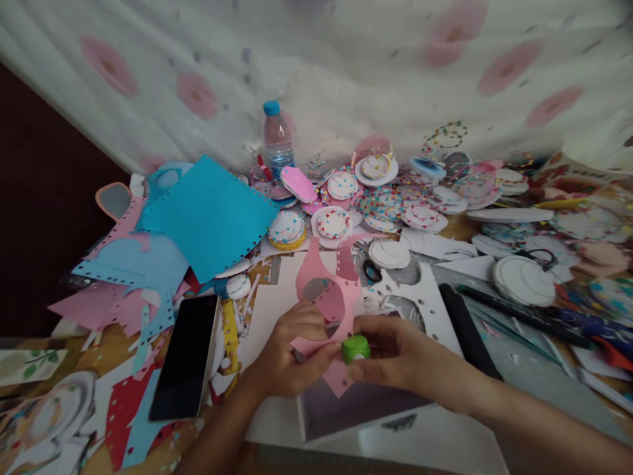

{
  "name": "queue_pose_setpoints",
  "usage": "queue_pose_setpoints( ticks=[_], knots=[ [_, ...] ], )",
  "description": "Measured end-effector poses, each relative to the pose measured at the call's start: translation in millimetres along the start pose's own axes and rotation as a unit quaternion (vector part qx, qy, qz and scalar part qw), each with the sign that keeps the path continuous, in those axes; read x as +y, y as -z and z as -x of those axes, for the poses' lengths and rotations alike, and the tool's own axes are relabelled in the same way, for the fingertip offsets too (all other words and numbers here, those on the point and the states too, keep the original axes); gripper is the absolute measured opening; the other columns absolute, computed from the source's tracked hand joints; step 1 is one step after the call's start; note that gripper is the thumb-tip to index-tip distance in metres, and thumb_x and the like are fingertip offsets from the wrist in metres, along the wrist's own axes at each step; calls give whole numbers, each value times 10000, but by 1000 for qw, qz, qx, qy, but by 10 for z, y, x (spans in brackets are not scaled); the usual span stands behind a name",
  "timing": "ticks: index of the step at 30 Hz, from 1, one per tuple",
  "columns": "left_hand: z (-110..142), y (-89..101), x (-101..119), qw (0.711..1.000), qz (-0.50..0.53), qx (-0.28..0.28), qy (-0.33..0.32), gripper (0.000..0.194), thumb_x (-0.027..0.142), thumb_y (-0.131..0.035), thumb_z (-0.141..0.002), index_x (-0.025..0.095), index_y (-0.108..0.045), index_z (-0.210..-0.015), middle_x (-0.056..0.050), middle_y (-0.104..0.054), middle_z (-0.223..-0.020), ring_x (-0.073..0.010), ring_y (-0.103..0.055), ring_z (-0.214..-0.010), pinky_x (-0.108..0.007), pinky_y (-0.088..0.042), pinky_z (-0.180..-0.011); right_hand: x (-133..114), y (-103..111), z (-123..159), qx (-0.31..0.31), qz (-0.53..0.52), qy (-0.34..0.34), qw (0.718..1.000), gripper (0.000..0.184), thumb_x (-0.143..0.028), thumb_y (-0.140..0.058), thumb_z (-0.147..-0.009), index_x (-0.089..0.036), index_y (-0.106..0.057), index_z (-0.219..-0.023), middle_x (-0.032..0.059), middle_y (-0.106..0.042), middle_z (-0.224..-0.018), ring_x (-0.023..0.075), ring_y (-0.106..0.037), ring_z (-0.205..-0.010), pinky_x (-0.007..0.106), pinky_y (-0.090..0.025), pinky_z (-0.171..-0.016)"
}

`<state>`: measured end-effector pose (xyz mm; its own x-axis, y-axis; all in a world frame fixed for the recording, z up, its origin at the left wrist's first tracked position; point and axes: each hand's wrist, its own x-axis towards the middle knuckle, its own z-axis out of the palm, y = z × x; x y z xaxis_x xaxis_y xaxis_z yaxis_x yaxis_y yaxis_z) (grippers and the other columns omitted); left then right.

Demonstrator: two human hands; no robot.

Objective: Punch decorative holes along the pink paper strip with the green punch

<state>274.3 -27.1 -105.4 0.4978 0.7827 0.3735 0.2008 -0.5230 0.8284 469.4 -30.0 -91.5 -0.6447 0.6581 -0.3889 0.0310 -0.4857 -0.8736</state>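
My left hand (291, 349) is closed on a sheet of pink paper (350, 307), its thumb on top near the lower edge. Large rounded cutouts and a few small punched holes show in the sheet. Between the fingers and thumb of my right hand (405, 353) is a small green craft punch (355, 348), right at the paper's edge. Whether the paper sits in its slot I cannot tell. Below both hands lies a shallow open box (366, 415) with a white rim, on white sheets.
A black phone (185, 356) lies to the left, among blue paper (222, 214) and coloured scraps. Paper discs wound with beaded strands (333, 223) crowd the back, near a water bottle (278, 138). Black-handled scissors (372, 270) and a dark pen (519, 313) lie right.
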Motion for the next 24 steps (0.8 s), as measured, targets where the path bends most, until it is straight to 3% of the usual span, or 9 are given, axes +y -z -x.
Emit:
queue_pose_setpoints(
  ticks=[11, 19, 24],
  knots=[
    [6, 0, -24, 1000, -4, -18, -11, 283, 166, -521, -847, 179, -459, -572, 15, -425, -540, -139, -418, -570, -319, -346, -622, -68, -64, 3, 33, 78, 41, 996, 412, -553, -694, -708, -161, -585, -775, -1, -510, -707, 141, -454, -676, 266, -400, -646],
    [7, 3, -15, 999, -29, -34, -10, 286, 173, -509, -839, 184, -443, -560, 10, -446, -539, -145, -432, -578, -328, -353, -645, -1, -71, -19, 48, 95, 74, 992, 373, -525, -692, -722, -164, -602, -752, -3, -530, -682, 152, -481, -681, 270, -427, -643],
    [-11, 23, 0, 1000, -3, -24, 10, 327, 205, -499, -857, 188, -403, -544, 13, -432, -535, -148, -446, -578, -332, -362, -642, -76, -6, 78, 6, 174, 87, 981, 290, -451, -604, -836, -176, -632, -923, 35, -634, -862, 184, -567, -808, 286, -472, -731]
  ],
)
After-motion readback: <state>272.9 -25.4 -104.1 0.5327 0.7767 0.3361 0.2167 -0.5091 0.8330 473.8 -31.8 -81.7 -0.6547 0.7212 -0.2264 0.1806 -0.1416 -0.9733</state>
